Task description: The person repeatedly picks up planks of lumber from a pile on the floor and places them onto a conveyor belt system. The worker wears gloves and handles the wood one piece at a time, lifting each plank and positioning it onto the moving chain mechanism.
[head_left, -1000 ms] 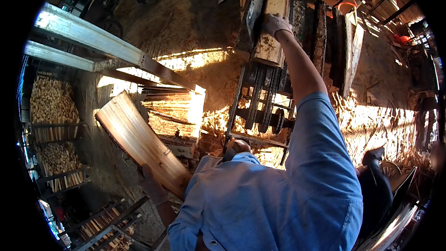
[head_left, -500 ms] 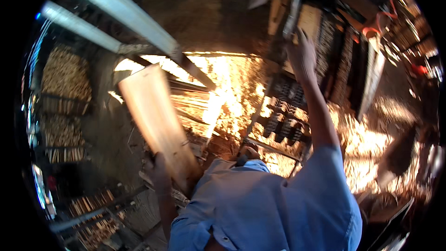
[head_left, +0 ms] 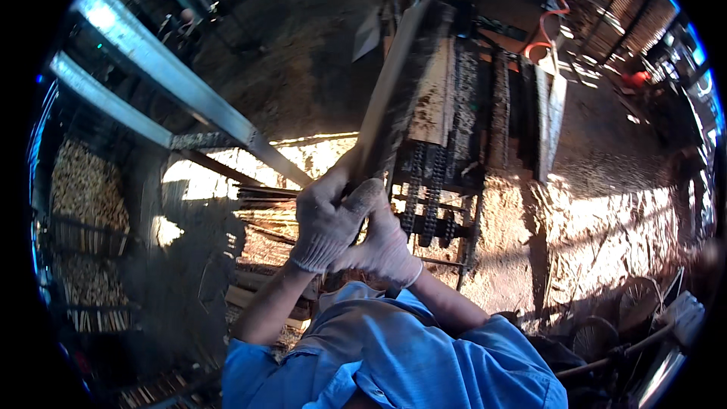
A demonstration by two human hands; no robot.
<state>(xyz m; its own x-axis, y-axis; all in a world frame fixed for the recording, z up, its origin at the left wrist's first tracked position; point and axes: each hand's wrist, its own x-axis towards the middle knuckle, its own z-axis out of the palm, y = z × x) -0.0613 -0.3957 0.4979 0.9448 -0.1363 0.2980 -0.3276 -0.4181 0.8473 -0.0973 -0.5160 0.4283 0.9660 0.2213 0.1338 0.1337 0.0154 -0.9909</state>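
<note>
Both gloved hands close together on the near end of a long wooden board (head_left: 394, 91): the left hand (head_left: 327, 221) wraps it from the left, the right hand (head_left: 382, 246) clasps just below and behind, so each grip is shut on the wood. The board looks dark, rough and edge-on, rising away from the grip over the chain conveyor (head_left: 433, 189). A second ago only the left hand carried it, flat-faced and out to the left, while the right reached far up the machine. Beyond the grip lie sunlit sawdust floor (head_left: 606, 220), grey steel beams (head_left: 163, 68) and stacked sticks (head_left: 83, 189) to the left.
</note>
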